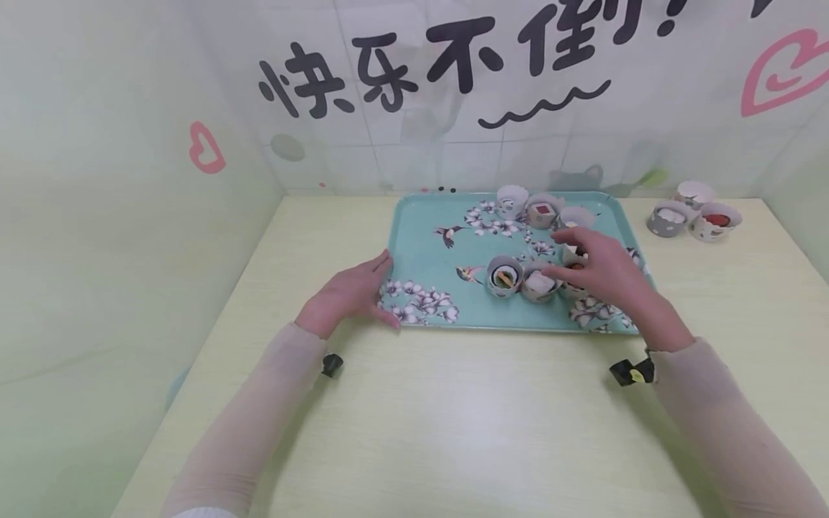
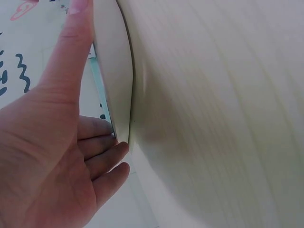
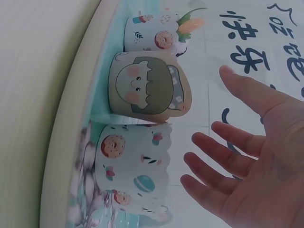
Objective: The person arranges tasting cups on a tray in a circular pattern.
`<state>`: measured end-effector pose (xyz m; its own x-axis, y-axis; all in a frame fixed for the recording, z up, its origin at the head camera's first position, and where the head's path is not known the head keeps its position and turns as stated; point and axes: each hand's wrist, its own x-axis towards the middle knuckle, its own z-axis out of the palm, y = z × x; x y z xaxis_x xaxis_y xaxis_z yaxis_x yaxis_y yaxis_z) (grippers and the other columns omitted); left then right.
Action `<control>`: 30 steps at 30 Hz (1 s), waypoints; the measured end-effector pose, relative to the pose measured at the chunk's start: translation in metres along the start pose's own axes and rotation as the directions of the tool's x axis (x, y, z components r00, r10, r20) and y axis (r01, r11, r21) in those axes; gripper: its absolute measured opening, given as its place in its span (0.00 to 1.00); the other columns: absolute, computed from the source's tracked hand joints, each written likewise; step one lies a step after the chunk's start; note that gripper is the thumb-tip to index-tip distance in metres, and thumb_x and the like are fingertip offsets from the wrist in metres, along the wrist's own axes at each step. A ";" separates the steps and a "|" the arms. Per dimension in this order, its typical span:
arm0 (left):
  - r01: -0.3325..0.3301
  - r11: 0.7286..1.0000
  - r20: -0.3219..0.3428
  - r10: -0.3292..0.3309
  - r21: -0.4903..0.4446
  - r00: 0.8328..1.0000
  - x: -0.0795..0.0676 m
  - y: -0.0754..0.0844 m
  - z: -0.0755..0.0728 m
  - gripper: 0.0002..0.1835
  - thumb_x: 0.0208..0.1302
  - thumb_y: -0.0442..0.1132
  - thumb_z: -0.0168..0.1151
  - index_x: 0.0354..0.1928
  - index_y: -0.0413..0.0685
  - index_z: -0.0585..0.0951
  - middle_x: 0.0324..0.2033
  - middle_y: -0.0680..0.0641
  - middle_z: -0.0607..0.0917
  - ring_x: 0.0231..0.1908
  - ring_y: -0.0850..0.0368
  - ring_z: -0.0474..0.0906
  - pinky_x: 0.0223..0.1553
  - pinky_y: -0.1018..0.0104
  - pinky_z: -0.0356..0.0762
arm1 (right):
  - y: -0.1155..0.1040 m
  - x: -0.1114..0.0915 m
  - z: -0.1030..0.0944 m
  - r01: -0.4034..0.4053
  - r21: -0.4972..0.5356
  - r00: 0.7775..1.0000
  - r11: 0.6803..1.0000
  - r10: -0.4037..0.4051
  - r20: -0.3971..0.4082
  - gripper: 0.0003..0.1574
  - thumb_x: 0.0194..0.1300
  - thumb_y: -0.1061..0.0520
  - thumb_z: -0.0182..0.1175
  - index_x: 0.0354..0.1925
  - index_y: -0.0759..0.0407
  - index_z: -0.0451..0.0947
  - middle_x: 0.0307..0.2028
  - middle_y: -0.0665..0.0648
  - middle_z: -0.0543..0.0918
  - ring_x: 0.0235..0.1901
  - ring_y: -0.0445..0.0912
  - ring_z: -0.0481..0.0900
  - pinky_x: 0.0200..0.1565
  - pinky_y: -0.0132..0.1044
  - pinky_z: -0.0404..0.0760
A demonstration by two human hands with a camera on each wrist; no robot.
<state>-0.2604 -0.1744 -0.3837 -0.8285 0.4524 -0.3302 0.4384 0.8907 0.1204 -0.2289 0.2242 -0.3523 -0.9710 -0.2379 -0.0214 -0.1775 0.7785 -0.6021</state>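
A light-blue tray (image 1: 434, 252) printed with flowers and birds lies on the table. My left hand (image 1: 352, 293) touches its front left corner, thumb along the near edge and fingers by the left side. Above the tray's right part hovers my right hand (image 1: 599, 266), fingers spread with nothing held. Below it stand paper cups: one with a white and orange filling (image 1: 504, 277), one with a pale filling (image 1: 539, 282), and others partly hidden by the hand. In the right wrist view, a face-printed cup (image 3: 142, 88) sits beside a doughnut-printed cup (image 3: 135, 154), apart from the fingers.
Along the tray's back stand a white cup (image 1: 512, 202), a cup with a red patch (image 1: 542, 211) and another cup (image 1: 576, 216). Three more, including a grey dotted cup (image 1: 666, 221), stand on the table (image 1: 453, 417) to the right. A wall sheet (image 1: 421, 144) hangs behind.
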 end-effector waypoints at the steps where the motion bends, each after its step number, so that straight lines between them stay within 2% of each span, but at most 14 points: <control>1: 0.000 1.000 0.001 0.000 0.001 1.000 0.000 0.000 0.000 0.74 0.39 0.74 0.71 0.79 0.39 0.45 0.80 0.40 0.44 0.78 0.42 0.48 0.76 0.49 0.60 | 0.001 0.000 0.000 -0.004 0.001 1.000 1.000 0.004 -0.004 0.42 0.64 0.45 0.68 0.69 0.61 0.67 0.67 0.65 0.72 0.65 0.64 0.72 0.65 0.63 0.73; 10: -0.001 1.000 0.002 0.001 0.001 1.000 0.001 0.000 0.001 0.75 0.38 0.74 0.71 0.79 0.38 0.45 0.80 0.40 0.44 0.78 0.42 0.48 0.76 0.49 0.60 | 0.012 -0.005 -0.004 -0.040 0.022 0.998 0.999 0.041 -0.045 0.42 0.64 0.41 0.67 0.67 0.61 0.68 0.65 0.67 0.73 0.65 0.64 0.69 0.64 0.64 0.72; 18: -0.003 1.000 -0.005 0.003 -0.005 1.000 0.000 0.001 0.000 0.75 0.38 0.74 0.71 0.78 0.38 0.45 0.80 0.40 0.44 0.78 0.42 0.48 0.76 0.49 0.58 | 0.024 -0.011 -0.016 -0.083 0.085 0.994 0.993 0.089 -0.069 0.44 0.64 0.39 0.66 0.68 0.62 0.67 0.67 0.68 0.71 0.67 0.67 0.66 0.67 0.66 0.68; 30: -0.010 1.000 -0.012 0.009 -0.017 1.000 -0.001 0.000 0.000 0.75 0.37 0.74 0.72 0.79 0.38 0.45 0.80 0.40 0.44 0.78 0.42 0.48 0.76 0.49 0.59 | 0.042 -0.018 -0.033 -0.146 0.151 0.964 0.978 0.175 -0.201 0.48 0.66 0.36 0.62 0.71 0.63 0.62 0.69 0.72 0.69 0.67 0.71 0.67 0.65 0.67 0.69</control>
<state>-0.2597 -0.1744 -0.3835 -0.8283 0.4613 -0.3179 0.4404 0.8869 0.1394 -0.2246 0.2802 -0.3504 -0.9991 0.0234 0.0344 -0.0077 0.7080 -0.7061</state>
